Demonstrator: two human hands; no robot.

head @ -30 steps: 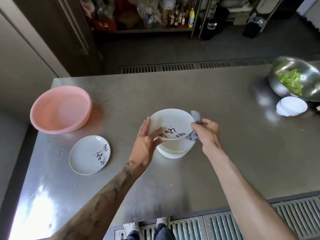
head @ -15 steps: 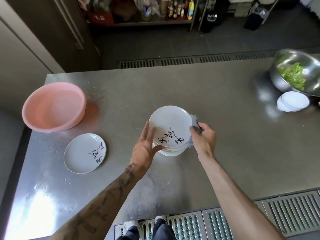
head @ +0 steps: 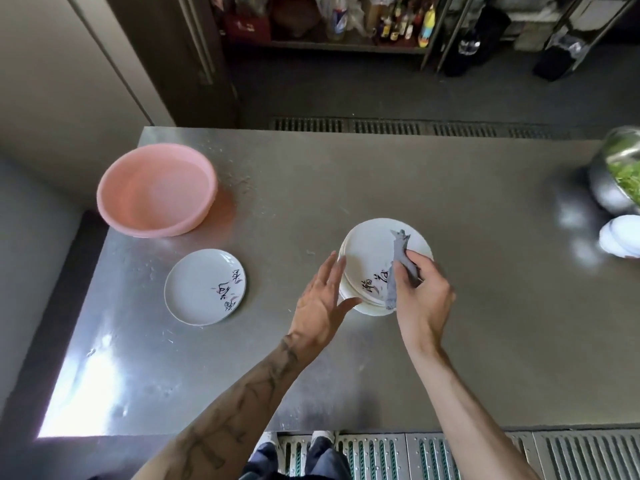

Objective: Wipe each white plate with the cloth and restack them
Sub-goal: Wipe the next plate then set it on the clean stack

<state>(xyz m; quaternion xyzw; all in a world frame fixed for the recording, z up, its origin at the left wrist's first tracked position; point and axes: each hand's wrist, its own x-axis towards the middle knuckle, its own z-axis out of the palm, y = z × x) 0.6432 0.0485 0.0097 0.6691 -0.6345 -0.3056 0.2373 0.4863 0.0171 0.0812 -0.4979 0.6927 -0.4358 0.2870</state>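
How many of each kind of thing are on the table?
Pink basin: 1
Metal bowl: 1
Cloth: 1
Lone plate: 1
Piles of white dishes: 2, the middle pile and the right-edge pile
Total: 6

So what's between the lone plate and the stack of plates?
Only the left hand, fingers straight against the edge of the stack; the rest is bare steel tabletop, as the head view shows.

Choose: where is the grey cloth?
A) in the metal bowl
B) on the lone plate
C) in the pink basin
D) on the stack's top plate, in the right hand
D: the right hand grips the cloth against the stack's top plate.
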